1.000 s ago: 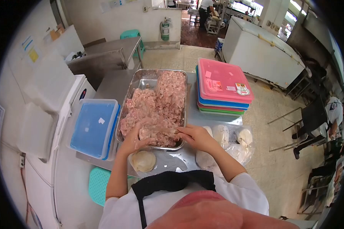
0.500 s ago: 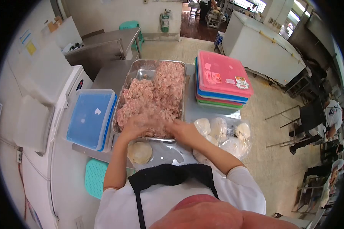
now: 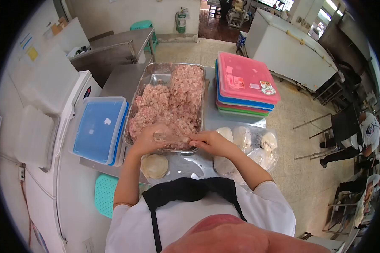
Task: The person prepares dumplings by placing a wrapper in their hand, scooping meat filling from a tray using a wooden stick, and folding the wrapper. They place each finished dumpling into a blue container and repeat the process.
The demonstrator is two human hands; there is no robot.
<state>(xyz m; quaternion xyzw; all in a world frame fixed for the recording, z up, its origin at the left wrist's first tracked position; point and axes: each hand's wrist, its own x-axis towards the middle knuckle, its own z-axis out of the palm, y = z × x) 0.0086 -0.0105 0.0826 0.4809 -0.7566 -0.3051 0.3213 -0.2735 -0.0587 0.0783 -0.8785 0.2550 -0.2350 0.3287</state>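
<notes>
A deep metal tray (image 3: 205, 84) holds a large heap of pink ground meat (image 3: 185, 95). Over its near edge my left hand (image 3: 147, 138) is curled, fingers pointing right. My right hand (image 3: 209, 142) meets it from the other side, thumb and fingers pinched together. Something pale and thin seems to lie between the two hands, but blur and the fingers hide what it is. Just below the tray rests a round stack of pale dough wrappers (image 3: 155, 167). Clear plastic bags with more round pale dough stacks (image 3: 242, 138) lie right of my right hand.
Stacked lidded plastic boxes, the top one pink (image 3: 247, 78), stand right of the tray. Blue-lidded boxes (image 3: 99, 130) stand left of it. A turquoise stool (image 3: 105, 196) is below the table's left side. A seated person (image 3: 369, 133) is at far right.
My hands have come up out of the meat at the tray's near edge and drawn together. My right hand has closed into a pinch beside my left fingers.
</notes>
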